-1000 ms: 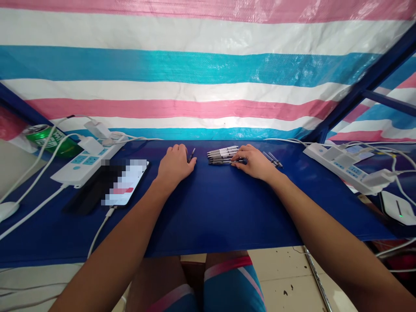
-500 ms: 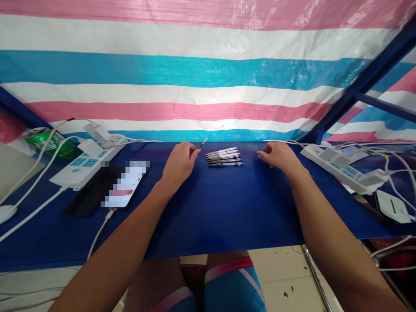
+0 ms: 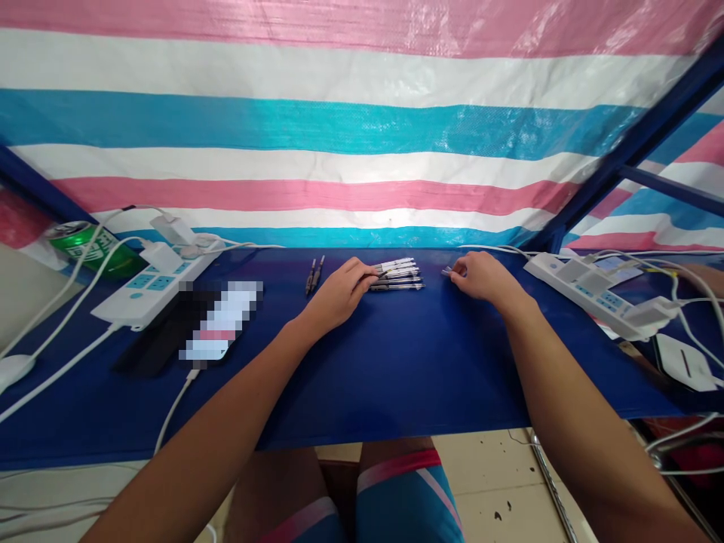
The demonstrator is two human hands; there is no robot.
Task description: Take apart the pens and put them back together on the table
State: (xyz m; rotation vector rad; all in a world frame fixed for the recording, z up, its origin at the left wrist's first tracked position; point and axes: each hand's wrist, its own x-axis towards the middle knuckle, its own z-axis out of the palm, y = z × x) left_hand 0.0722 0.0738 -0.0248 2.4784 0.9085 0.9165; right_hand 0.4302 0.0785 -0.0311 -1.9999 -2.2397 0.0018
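Several clear-barrelled pens with dark grips form a row of pens (image 3: 400, 274) on the blue table. At the left end of that row, my left hand (image 3: 346, 288) has its fingers pinched on a pen's grip end, which they mostly cover. To its left lie two short dark pen pieces (image 3: 314, 276), side by side and apart from the row. Right of the pens, my right hand (image 3: 480, 277) is closed around a small clear piece (image 3: 446, 271); only its end sticks out from the fingertips, so its kind is unclear.
Left on the table (image 3: 390, 377) are a lit phone (image 3: 226, 320) on its cable, a white power strip (image 3: 155, 286) and a green can (image 3: 93, 249). Another power strip (image 3: 599, 294) and a white device (image 3: 684, 362) stand right. Part of another person's arm (image 3: 704, 279) shows at the right edge.
My left hand has moved right to the pens. The two dark pieces now show where it was. My right hand has shifted slightly, and the other person's arm has come into view.
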